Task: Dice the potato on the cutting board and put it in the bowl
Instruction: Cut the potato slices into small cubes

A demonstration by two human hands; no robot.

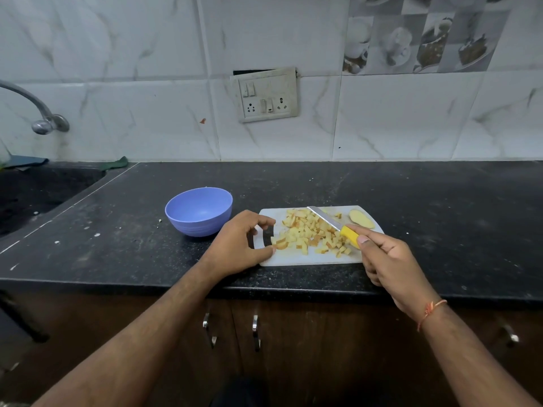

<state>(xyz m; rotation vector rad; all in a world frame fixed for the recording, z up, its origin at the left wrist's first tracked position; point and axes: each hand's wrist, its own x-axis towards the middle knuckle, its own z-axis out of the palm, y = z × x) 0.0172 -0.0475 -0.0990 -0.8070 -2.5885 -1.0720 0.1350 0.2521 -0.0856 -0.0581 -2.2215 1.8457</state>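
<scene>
Now diced potato [311, 235] lies between hands (board-top).

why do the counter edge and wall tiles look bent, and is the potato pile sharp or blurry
Head view: wide-angle distortion bows the counter edge and tile lines; the diced potato on the cutting board is fairly sharp at centre; lighting is soft and even, with a faint sheen on the knife blade; corners look softer.
</scene>
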